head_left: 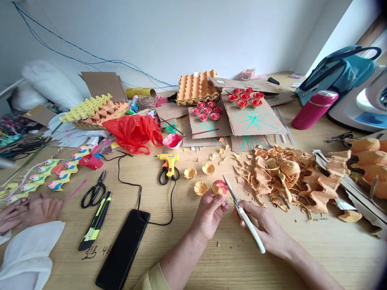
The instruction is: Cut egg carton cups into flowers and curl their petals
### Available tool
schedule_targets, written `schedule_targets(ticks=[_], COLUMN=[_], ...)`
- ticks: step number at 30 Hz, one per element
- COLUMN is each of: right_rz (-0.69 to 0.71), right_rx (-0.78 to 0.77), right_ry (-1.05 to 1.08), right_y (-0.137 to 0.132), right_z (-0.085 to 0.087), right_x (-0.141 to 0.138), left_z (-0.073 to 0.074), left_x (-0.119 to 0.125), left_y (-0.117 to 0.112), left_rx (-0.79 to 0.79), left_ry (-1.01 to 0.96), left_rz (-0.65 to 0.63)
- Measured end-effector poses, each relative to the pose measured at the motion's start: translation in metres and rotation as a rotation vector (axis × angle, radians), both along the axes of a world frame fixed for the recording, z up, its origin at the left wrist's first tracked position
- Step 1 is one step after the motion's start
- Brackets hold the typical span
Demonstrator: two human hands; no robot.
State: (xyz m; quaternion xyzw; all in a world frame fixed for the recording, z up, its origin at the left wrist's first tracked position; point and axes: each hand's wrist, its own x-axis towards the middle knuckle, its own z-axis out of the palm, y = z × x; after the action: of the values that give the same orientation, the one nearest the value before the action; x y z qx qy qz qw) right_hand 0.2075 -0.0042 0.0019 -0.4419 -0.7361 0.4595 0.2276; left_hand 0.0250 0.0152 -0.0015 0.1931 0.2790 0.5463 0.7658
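Note:
My left hand (209, 212) is closed on a small egg-carton flower cup (219, 187), orange with a pink-red inside, held just above the wooden table (193, 249). My right hand (263, 225) grips white-handled scissors (244, 215), whose blades point up toward the cup and almost touch it. Three plain orange carton cups (201, 187) lie on the table just beyond my left hand. A heap of orange carton scraps (281, 177) lies to the right.
A yellow glue gun (169, 164), black phone (123, 249), utility knife (95, 221) and black scissors (94, 192) lie to the left. Cardboard sheets with red flowers (250, 114), egg trays (198, 86) and a red bag (133, 131) sit behind. Another person's hands (30, 209) rest at far left.

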Motion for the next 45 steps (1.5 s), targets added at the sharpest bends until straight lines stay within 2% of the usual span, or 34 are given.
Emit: schedule_targets(ticks=[13, 20, 27, 37, 45], right_rz=[0.039, 0.064, 0.086, 0.072, 0.079], right_rx=[0.081, 0.106, 0.161, 0.278, 0.28], right_ry=[-0.078, -0.052, 0.009, 0.025, 0.063], right_y=[0.002, 0.002, 0.001, 0.001, 0.001], right_z=[-0.004, -0.004, -0.006, -0.01, -0.009], right_x=[-0.001, 0.001, 0.003, 0.0, 0.001], left_z=[0.003, 0.008, 0.009, 0.008, 0.008], left_x=[0.005, 0.005, 0.009, 0.013, 0.014], left_y=[-0.003, -0.003, -0.006, -0.011, -0.01], left_rx=[0.019, 0.03, 0.042, 0.031, 0.064], left_ry=[0.094, 0.162, 0.127, 0.104, 0.049], left_rz=[0.053, 0.044, -0.024, -0.047, -0.082])
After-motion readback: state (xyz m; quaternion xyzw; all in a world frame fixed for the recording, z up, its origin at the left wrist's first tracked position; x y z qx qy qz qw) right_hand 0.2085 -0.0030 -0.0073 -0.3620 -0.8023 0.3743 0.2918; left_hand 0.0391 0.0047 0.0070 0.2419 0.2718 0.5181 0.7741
